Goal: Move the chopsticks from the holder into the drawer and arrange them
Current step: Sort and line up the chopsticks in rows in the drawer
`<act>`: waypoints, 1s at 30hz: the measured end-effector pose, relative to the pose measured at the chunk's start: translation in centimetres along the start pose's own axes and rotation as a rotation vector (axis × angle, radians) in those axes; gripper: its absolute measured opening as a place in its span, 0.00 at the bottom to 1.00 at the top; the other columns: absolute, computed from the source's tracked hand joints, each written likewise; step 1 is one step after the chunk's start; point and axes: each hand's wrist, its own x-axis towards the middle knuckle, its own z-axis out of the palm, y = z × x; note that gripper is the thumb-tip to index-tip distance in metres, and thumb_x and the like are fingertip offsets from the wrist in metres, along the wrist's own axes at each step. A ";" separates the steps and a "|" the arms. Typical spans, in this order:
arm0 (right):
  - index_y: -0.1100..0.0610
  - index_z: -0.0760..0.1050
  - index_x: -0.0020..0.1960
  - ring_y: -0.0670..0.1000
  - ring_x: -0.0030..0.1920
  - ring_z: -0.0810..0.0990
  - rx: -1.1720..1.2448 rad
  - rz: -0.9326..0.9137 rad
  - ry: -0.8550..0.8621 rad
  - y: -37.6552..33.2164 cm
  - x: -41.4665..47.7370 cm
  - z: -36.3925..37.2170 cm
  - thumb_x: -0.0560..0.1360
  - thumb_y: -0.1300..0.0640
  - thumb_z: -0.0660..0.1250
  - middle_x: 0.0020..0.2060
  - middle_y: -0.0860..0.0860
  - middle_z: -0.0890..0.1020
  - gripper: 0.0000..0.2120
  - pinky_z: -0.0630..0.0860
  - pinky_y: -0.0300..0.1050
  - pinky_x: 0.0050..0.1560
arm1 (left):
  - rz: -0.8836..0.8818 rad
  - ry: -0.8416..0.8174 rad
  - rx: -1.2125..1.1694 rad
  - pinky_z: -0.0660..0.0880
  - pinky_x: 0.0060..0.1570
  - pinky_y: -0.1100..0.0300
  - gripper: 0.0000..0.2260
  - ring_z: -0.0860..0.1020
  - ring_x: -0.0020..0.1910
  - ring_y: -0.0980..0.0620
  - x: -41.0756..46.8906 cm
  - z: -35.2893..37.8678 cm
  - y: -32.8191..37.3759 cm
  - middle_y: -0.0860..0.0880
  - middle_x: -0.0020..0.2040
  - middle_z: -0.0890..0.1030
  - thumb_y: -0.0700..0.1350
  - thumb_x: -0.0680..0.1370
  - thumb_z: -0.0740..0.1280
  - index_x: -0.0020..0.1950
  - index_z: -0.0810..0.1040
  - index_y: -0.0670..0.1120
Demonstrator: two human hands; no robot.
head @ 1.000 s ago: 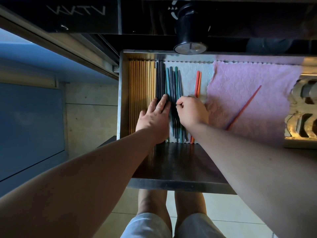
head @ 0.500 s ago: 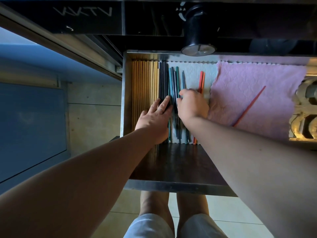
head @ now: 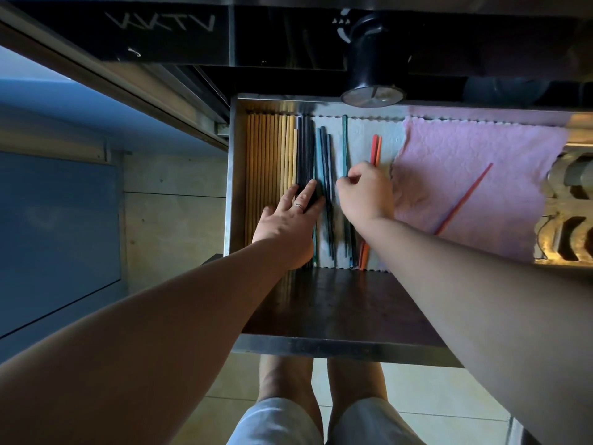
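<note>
Pinching the teal chopstick in the drawer, the right hand has its fingers closed on it; the left hand lies open and flat on the dark chopsticks. Dragging sideways could skew the neighbouring blue pair or orange pair. One red chopstick lies apart, on the pink cloth.

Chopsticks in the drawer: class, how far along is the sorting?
Done: the wooden chopsticks lie in a neat row at the drawer's left wall. In hand: the left hand presses the dark chopsticks flat; the right hand pinches a teal chopstick. Left: one red chopstick lies askew on the pink cloth.
</note>
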 end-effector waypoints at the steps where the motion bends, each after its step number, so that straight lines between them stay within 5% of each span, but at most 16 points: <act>1: 0.56 0.78 0.52 0.50 0.43 0.77 0.026 -0.015 -0.019 0.1 -0.3 0.0 0.75 0.56 0.63 0.44 0.49 0.80 0.08 0.69 0.40 0.41 | 0.004 -0.001 0.007 0.53 0.74 0.39 0.36 0.35 0.78 0.49 0.0 0.0 0.0 0.58 0.78 0.31 0.41 0.78 0.60 0.80 0.45 0.60; 9: 0.58 0.81 0.49 0.51 0.43 0.79 0.032 -0.051 -0.090 -0.3 -1.3 1.6 0.75 0.57 0.66 0.45 0.53 0.84 0.07 0.73 0.39 0.41 | 0.019 -0.004 0.010 0.51 0.73 0.39 0.37 0.37 0.78 0.51 -0.6 -0.2 -0.5 0.58 0.78 0.34 0.41 0.78 0.60 0.80 0.43 0.59; 17: 0.60 0.74 0.34 0.55 0.35 0.77 -0.184 -0.049 -0.122 -0.5 0.1 2.9 0.75 0.53 0.69 0.31 0.55 0.77 0.15 0.69 0.40 0.35 | 0.018 0.036 -0.012 0.54 0.74 0.42 0.33 0.40 0.79 0.54 -0.9 -0.1 -1.3 0.58 0.80 0.39 0.43 0.79 0.59 0.81 0.46 0.52; 30: 0.61 0.80 0.48 0.57 0.47 0.82 -0.189 0.073 -0.072 0.0 0.4 3.2 0.74 0.53 0.70 0.45 0.56 0.84 0.10 0.70 0.40 0.40 | 0.023 0.058 -0.007 0.47 0.75 0.44 0.36 0.37 0.78 0.52 -0.4 0.1 -0.8 0.58 0.78 0.33 0.41 0.79 0.59 0.81 0.41 0.53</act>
